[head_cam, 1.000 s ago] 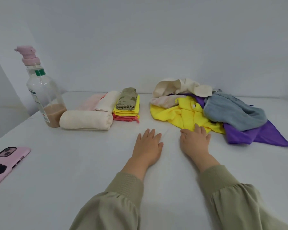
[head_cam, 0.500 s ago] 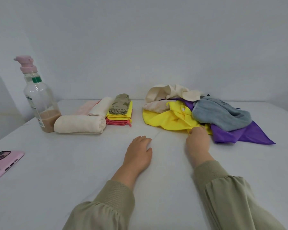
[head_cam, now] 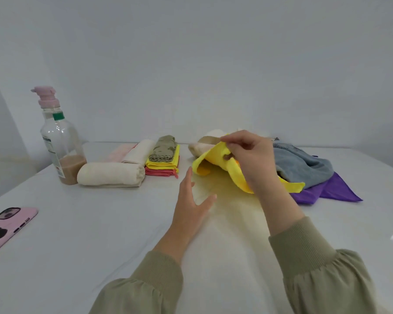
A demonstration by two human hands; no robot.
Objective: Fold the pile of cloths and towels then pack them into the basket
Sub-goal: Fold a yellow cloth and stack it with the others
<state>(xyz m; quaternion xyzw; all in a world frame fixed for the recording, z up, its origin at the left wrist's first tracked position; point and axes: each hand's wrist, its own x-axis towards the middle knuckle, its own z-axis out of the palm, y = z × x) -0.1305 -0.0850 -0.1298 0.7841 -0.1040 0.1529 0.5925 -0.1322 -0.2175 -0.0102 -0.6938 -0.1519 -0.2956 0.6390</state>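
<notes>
A: Changed since half a sec ago?
B: Yep. Lifted the yellow cloth (head_cam: 216, 155) off the pile (head_cam: 304, 166) at the table's (head_cam: 77, 234) far-right side. Pinching its top edge w/ right hand (head_cam: 250, 159), thumb & fingers closed on it.
A: Left hand (head_cam: 191, 200)?
B: Open, gripping nothing, near mid-table. Touching the surface or not, can't tell.
A: Meaning?
B: Prob. starting next fold. Leaves several pcs unfolded, plus the folded stack (head_cam: 162, 164) by the far edge. No basket in view.
</notes>
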